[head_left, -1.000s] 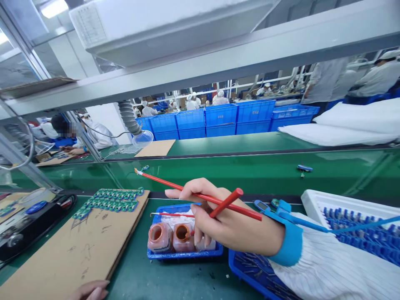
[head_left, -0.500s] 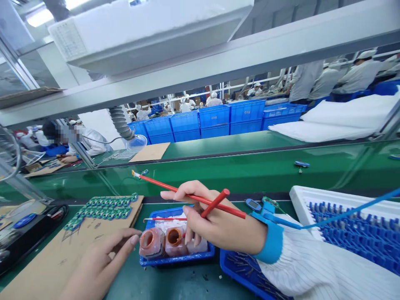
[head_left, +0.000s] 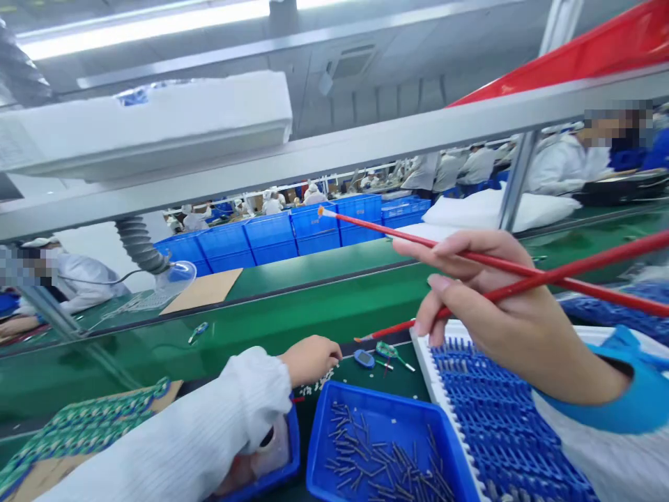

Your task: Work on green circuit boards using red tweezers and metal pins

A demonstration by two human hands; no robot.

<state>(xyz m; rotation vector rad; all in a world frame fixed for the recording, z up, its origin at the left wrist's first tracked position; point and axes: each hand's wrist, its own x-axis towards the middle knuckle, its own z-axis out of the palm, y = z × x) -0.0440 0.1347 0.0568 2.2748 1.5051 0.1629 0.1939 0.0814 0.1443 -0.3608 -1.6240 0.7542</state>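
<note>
Two red brushes [head_left: 523,275] sit pinched in my right hand [head_left: 502,314], their long axes running from three o'clock to nine o'clock, tips leftward; my left hand [head_left: 308,359] is the nearer to the small white parts [head_left: 316,382] on the bench [head_left: 313,314], grip curled over them; half a second ago it hovered over cardboard, and the brushes were lower.

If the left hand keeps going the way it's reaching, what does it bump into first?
Probably the little heap of pale small parts on the green table, right at the left hand fingertips; the small blue gadget lies beyond. Depth is unclear.
</note>
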